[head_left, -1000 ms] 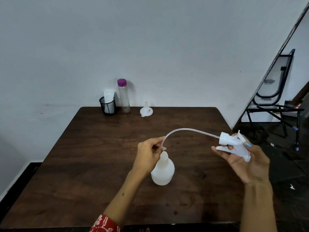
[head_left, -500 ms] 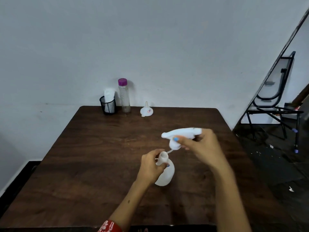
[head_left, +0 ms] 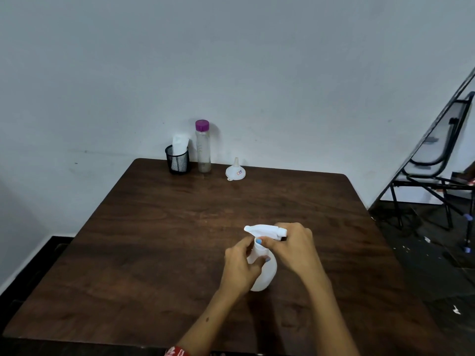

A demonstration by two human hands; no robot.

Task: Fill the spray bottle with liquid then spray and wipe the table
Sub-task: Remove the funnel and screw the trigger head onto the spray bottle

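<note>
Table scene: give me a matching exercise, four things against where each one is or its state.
Things:
1. funnel
2. clear bottle
3. mesh cup
4. spray bottle

Descriptions:
A. gripped by both hands
B. black, holding white paper
C. upside down, spout up
D. purple cap, upright by the wall

Pairs: 1-C, 2-D, 3-B, 4-A

White spray bottle (head_left: 266, 274) upright mid-table, trigger head (head_left: 264, 231) on top.
</note>
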